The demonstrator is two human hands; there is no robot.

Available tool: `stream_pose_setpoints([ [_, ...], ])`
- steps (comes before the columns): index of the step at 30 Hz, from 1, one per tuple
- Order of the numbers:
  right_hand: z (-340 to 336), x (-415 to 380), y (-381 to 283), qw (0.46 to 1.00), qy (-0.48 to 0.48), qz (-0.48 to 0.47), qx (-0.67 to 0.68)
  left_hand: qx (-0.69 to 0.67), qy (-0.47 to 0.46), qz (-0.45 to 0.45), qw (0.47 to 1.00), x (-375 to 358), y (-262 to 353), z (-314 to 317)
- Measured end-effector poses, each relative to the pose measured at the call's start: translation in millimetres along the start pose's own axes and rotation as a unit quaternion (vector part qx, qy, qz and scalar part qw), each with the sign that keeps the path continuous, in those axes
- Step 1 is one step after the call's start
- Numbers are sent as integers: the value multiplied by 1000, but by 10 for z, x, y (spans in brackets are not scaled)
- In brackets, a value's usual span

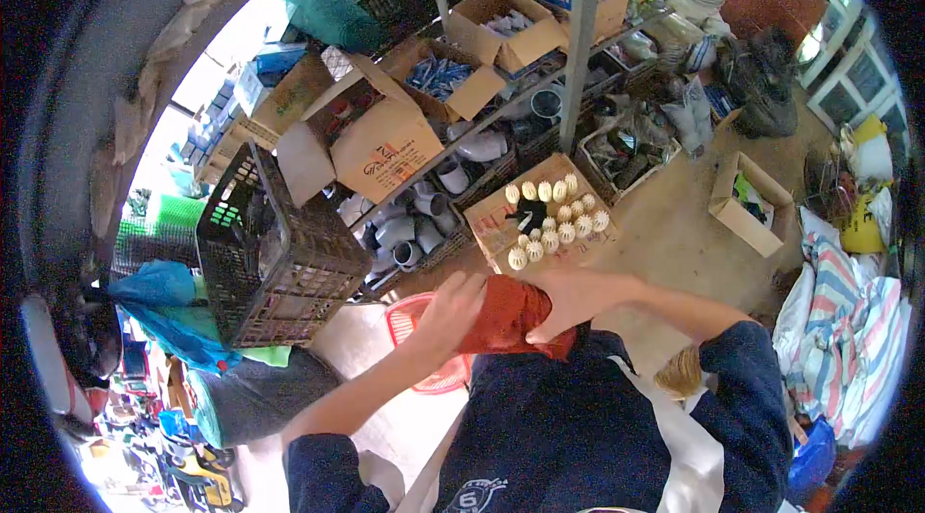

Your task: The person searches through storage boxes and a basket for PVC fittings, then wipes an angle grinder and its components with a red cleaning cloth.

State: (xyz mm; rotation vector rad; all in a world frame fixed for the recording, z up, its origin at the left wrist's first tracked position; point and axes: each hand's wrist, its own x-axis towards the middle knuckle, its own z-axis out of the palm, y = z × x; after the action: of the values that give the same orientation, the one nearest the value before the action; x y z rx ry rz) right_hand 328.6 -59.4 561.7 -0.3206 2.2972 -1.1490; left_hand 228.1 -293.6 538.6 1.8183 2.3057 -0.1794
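Both my hands hold a red-orange cloth or bag (509,313) close to my chest. My left hand (450,309) grips its left end with the fingers curled over it. My right hand (568,299) clasps its right side from above. Just beyond the hands, a flat cardboard box (491,219) holds several round white toothed plastic parts (559,219). A red plastic basket (409,315) lies on the floor under my left forearm, partly hidden by it.
A metal rack (581,41) carries cardboard boxes and grey pipe fittings (409,229). A dark plastic crate (275,258) stands at the left. A small open carton (747,205) sits on the floor at right, beside striped cloth (843,311).
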Motion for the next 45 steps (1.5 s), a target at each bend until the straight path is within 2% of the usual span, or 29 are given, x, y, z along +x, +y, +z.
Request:
stream_pose_setpoints([
  [3, 159, 81, 470, 965, -92, 50, 242, -158, 162, 89, 970, 67, -74, -176],
  [4, 173, 6, 459, 934, -95, 83, 336, -310, 131, 27, 941, 181, -106, -115],
  [5, 224, -189, 385, 882, -64, 134, 447, -234, 161, 91, 954, 222, -151, -133],
  [7, 212, -288, 329, 824, -52, 185, 533, -117, 227, 212, 943, 375, -193, -489],
  [8, 132, -253, 362, 835, -73, 189, 512, -74, 268, 264, 924, 449, -232, -576],
  [10, -23, -194, 305, 821, -124, 194, 522, -245, 176, 154, 941, 455, -247, -512],
  [12, -170, -175, 206, 955, -52, 83, 282, -177, 80, 96, 976, 487, -277, -414],
  [13, -232, -206, 112, 988, -15, 29, 150, -136, 29, 71, 988, 517, -251, -461],
  [14, -299, -322, -12, 998, 67, -8, 4, -86, -17, 61, 994, 552, -126, -524],
  [15, -200, -263, 45, 985, 145, -27, -92, -37, -63, 49, 996, 602, -14, -631],
  [16, -23, -145, 157, 956, 221, -46, -188, -60, -131, 22, 989, 680, -4, -681],
  [17, 58, -81, 225, 911, 294, -64, -283, -131, -96, 16, 987, 691, 11, -624],
  [19, 47, -108, 263, 830, 351, -142, -410, -274, -24, 4, 961, 647, 48, -330],
  [20, 44, -127, 286, 790, 375, -182, -450, -442, -31, 13, 897, 594, 82, -241],
  [21, 44, -141, 293, 747, 395, -223, -487, -595, -43, 19, 802, 539, 118, -156],
  [22, -11, -184, 254, 724, 403, -242, -504, -722, -182, -59, 665, 415, 119, -117],
  [23, -109, -195, 261, 705, 407, -279, -509, -806, -309, -131, 487, 331, 136, -81],
  [26, -251, -156, 302, 667, 401, -357, -516, -883, -312, -82, 340, 219, 217, 65],
  [29, -225, -224, 309, 682, 360, -353, -531, -857, -309, -75, 406, 162, 265, -61],
  [30, -232, -239, 280, 702, 353, -335, -520, -839, -337, -100, 415, 173, 185, -105],
  [33, -286, -256, 210, 774, 319, -280, -470, -773, -234, -157, 568, 231, 176, -583],
  [34, -305, -245, 204, 805, 300, -261, -440, -691, -242, -173, 659, 263, 73, -516],
  [35, -329, -232, 190, 834, 281, -242, -409, -620, -174, -143, 751, 259, 45, -489],
  [37, -361, -263, 109, 931, 164, -97, -311, -445, -33, -74, 892, 274, 67, -589],
  [38, -370, -289, 64, 961, 103, -21, -254, -292, -26, -123, 948, 245, 118, -701],
  [41, -433, -337, -81, 982, 1, 102, -161, -91, 15, -95, 991, 258, 93, -553],
  [43, -363, -322, 157, 996, -30, 66, 49, 42, 142, -6, 989, 291, 43, -603],
  [44, -278, -305, 255, 985, -44, 46, 158, 108, 200, 41, 973, 301, 23, -642],
  [45, -179, -286, 257, 956, -58, 52, 283, 113, 236, 45, 964, 316, 18, -725],
])
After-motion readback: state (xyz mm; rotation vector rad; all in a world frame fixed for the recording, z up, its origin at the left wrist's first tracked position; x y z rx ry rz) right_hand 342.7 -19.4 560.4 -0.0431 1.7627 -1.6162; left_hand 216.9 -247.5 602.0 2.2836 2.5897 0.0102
